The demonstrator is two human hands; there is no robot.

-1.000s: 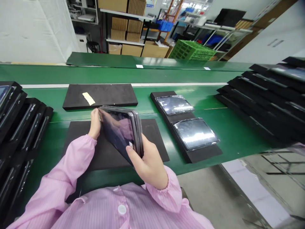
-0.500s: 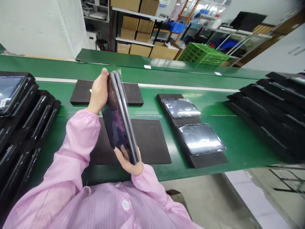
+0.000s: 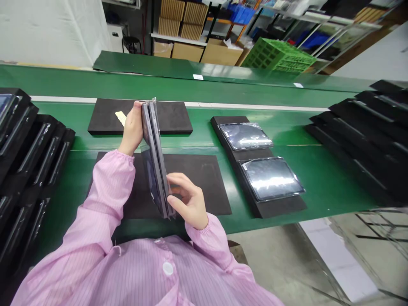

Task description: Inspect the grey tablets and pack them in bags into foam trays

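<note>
Two dark tablets (image 3: 155,157) stand on edge face to face, with clear film showing at their ends and a thin gap between them. My left hand (image 3: 132,131) is closed around their upper left side, thumb at the top edge. At the lower right, my right hand (image 3: 190,199) has its thumb and fingers apart, fingertips at the edge of the nearer slab. Beneath the tablets lies a flat black foam sheet (image 3: 197,182) on the green bench. A black foam block (image 3: 174,119) sits behind, and a yellowish slip (image 3: 120,117) shows beside my left hand.
On the right, a black foam tray (image 3: 267,207) carries two film-wrapped tablets (image 3: 272,178). Stacks of black foam trays with tablets rise at the left (image 3: 38,144) and far right (image 3: 360,140). A green crate (image 3: 276,55) and cardboard boxes (image 3: 219,52) stand beyond the bench (image 3: 287,97).
My right hand has released the tablets' lower end and shifted to their right side. The tablets have turned more edge-on to me. More of the yellowish slip shows.
</note>
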